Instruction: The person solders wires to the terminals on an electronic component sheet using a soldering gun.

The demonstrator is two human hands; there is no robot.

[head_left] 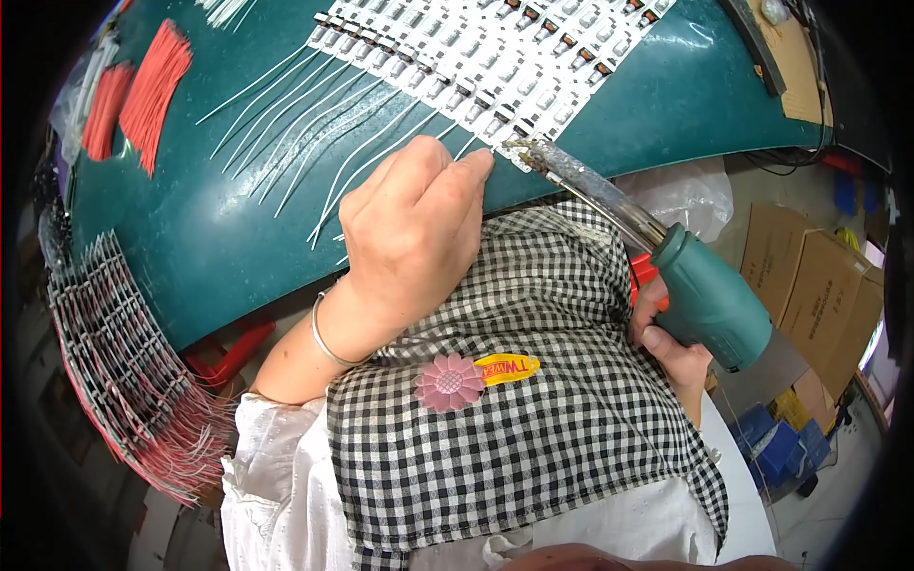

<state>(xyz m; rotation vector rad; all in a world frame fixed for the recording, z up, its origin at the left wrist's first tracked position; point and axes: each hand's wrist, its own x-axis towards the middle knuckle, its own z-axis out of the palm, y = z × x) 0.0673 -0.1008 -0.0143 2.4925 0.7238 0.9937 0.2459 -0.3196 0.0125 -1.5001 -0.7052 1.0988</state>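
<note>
Soldering iron [716,303] with a thick green handle sits in the right hand [674,354], whose grip is closed around it. Its metal tip points far and left, to the near corner of a panel of white boards [490,67], just beside the left fingertips; whether it touches, I cannot tell. The left hand [409,228] is bent over the panel's near edge, fingers drawn together; its thumb side is hidden, so I cannot tell whether its grip holds anything. White wires [251,87] run from the panel's left edge across the green tabletop [238,271]. Red wire bundles [155,95] lie farther left.
</note>
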